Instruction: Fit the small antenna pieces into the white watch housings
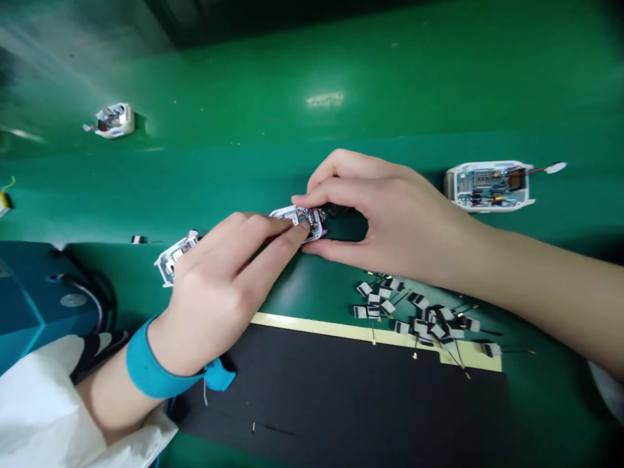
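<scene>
Near the middle of the bench, both hands are at a small white watch case with an open circuit board inside. My right hand grips its right end between thumb and fingertips. My left hand, with a blue wristband, is closed with its index and middle fingertips pressed on the board; its thumb is hidden. Some dark piece and wire lie by the right fingers, too small to name. Partly behind my left hand is another white case with a board in it.
A larger-looking white case with a wired white disc lies at right; another case sits at far left. Several small black-and-white parts with thin leads lie near a black mat. A blue box stands at left.
</scene>
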Demonstrator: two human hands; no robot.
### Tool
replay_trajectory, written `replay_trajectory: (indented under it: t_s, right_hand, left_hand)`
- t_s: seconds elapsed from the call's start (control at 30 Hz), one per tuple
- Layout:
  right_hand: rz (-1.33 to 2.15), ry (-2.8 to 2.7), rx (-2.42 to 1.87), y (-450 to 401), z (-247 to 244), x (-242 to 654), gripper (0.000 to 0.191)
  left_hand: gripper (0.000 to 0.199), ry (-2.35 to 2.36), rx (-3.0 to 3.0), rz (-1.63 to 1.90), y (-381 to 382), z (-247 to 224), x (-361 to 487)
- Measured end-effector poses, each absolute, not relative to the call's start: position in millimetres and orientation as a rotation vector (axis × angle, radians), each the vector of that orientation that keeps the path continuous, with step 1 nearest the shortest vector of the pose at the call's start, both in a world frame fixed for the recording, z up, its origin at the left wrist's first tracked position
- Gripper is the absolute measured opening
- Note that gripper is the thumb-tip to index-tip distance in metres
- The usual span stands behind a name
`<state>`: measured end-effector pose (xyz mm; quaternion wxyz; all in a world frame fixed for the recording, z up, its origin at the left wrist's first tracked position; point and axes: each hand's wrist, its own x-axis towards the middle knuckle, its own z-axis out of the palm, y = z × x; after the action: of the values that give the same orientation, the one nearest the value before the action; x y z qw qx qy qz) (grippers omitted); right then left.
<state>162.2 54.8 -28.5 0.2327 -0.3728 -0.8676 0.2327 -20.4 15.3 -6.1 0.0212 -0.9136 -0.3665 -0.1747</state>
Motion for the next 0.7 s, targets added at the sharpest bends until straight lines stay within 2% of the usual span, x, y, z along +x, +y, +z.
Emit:
replay_trajectory:
  t_s: [0.43, 0.7]
  right_hand:
    - [0.62, -2.411, -1.067, 55.7, -28.2, 163.1, 0.025]
    - [0.606, -2.435, -1.082, 55.5, -26.1, 162.5, 0.025]
  left_hand:
    - [0.018, -1.169, -2.767, -0.442, 13.0, -4.2, -18.4]
    - [0.011, -1.362, -2.728, -0.444, 13.9, -2.0, -11.6]
